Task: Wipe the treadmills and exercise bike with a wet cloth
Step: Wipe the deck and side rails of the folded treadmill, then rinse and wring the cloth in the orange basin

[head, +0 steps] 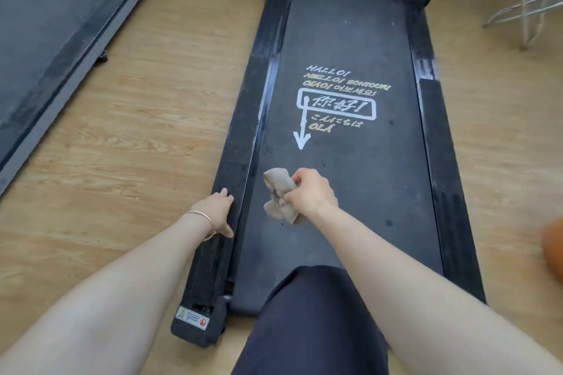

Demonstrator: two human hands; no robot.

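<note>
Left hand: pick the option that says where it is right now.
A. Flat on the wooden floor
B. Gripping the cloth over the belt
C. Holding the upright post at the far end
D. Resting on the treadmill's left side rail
D: the left hand lies on the treadmill's left side rail, fingers fairly straight, while the right hand grips the cloth over the belt.

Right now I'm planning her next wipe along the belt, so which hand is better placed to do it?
Right. The right hand already grips the cloth over the treadmill belt, while the left hand rests on the side rail and holds nothing.
</note>
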